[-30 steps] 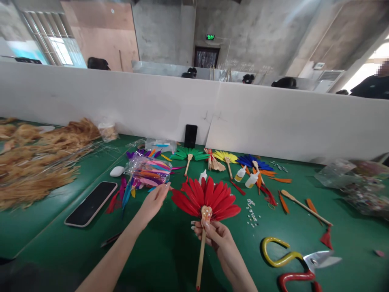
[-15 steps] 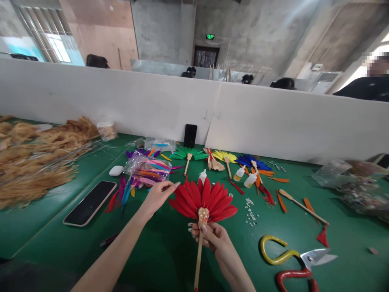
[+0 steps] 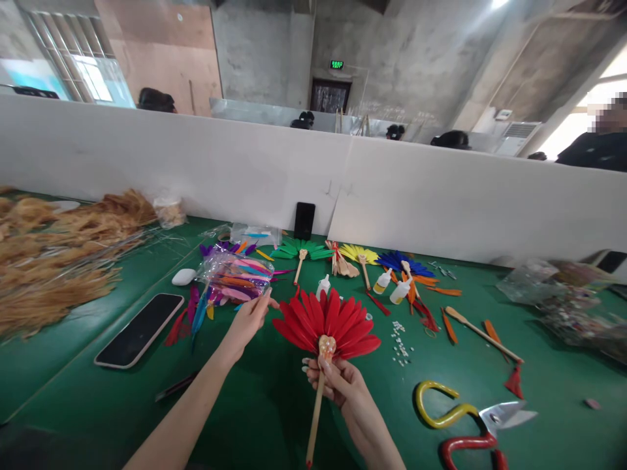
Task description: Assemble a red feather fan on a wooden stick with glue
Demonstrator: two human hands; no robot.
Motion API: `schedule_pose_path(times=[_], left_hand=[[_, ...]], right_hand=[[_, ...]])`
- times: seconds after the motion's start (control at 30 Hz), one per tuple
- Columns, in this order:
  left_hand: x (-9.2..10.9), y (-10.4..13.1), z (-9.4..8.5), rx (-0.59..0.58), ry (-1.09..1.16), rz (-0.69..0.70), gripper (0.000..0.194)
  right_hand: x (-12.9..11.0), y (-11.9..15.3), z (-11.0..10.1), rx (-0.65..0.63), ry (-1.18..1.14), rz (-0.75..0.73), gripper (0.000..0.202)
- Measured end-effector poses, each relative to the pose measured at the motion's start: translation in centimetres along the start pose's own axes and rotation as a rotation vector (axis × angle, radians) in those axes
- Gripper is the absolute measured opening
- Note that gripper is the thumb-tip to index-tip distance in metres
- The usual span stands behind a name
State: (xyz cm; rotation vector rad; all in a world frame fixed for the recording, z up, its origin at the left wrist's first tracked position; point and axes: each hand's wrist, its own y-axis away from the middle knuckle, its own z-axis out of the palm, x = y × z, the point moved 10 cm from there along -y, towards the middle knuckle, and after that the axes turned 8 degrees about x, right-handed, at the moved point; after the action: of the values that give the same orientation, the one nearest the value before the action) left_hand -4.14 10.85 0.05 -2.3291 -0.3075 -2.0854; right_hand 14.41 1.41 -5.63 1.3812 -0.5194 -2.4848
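My right hand (image 3: 337, 382) grips a red feather fan (image 3: 327, 320) by the top of its wooden handle, just under the heart-shaped wooden piece with small pearly beads on it. The feathers spread upward and the handle slants down toward me. My left hand (image 3: 251, 320) hovers to the left of the red feathers, a small gap away, fingers loosely stretched and apart, with nothing visible in them. Beyond the fan lie a green feather fan (image 3: 302, 253), a yellow one (image 3: 361, 256) and a blue one (image 3: 405, 264). Small white beads (image 3: 400, 343) are scattered to the right.
Large scissors (image 3: 482, 418) lie open at right, near a wooden handle with red tassel (image 3: 482, 333). White glue bottles (image 3: 382, 282) stand behind the fan. At left are a phone (image 3: 140, 329), bagged coloured feathers (image 3: 235, 274) and dried grass (image 3: 63, 254). A white partition (image 3: 245, 163) stands behind.
My left hand has drawn back leftward from the edge of the red feathers. My right hand still holds the fan in nearly the same place. The view has shifted slightly.
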Motion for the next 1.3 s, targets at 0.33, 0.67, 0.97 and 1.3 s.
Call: schedule_pose_path(times=[0.33, 0.67, 0.97, 1.3], left_hand=[[-2.2, -0.2, 0.1, -0.053, 0.019, -0.016, 0.052], [-3.5, 4.8, 3.4, -0.242, -0.084, -0.063, 0.065], [-2.8, 10.9, 8.7, -0.399, -0.162, 0.114, 0.031], [-2.6, 10.8, 7.7, -0.345, -0.071, 0.015, 0.039]], right_hand=[[0.1, -0.5, -0.4, 0.016, -0.021, 0.006, 0.037], [-1.6, -0.2, 0.2, 0.067, -0.031, -0.032, 0.043], [-2.7, 0.0, 3.1, -0.018, 0.009, -0.098, 0.035], [-1.7, 0.1, 0.9, -0.041, 0.055, -0.056, 0.057]])
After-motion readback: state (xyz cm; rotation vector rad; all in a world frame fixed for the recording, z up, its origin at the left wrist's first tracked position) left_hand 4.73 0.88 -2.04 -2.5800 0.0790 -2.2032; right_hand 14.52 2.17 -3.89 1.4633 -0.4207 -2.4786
